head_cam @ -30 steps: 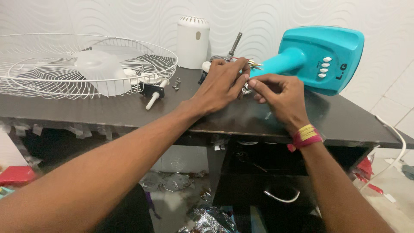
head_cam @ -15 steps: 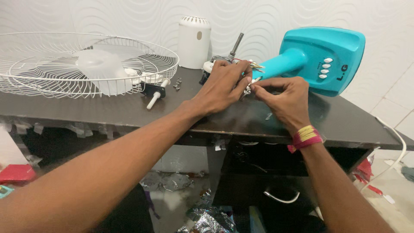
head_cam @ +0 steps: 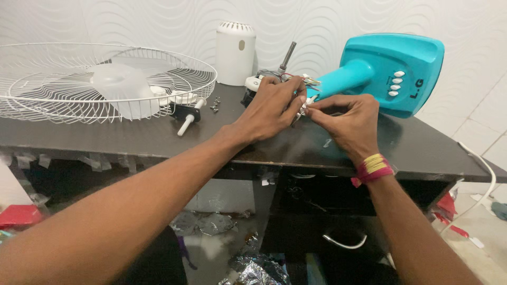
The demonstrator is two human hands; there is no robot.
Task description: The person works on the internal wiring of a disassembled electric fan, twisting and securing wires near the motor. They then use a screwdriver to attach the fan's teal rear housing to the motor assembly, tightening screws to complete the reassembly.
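My left hand rests on the dark table with its fingertips pinched on a small bundle of thin wires. The wires come from the fan motor, whose metal shaft points up behind my fingers. My right hand, with a red and yellow thread band at the wrist, pinches the same wire ends from the right, fingertips touching those of the left. Just behind both hands lies the teal fan stand on its side, its neck pointing toward the motor.
A white wire fan guard with a translucent blade in it lies at the left. A white motor cover stands by the wall. A screwdriver and small screws lie between. A white cord hangs off the right edge.
My right hand's fingers have closed in on the wire ends at my left fingertips. Both hands stay in the same spot by the motor.
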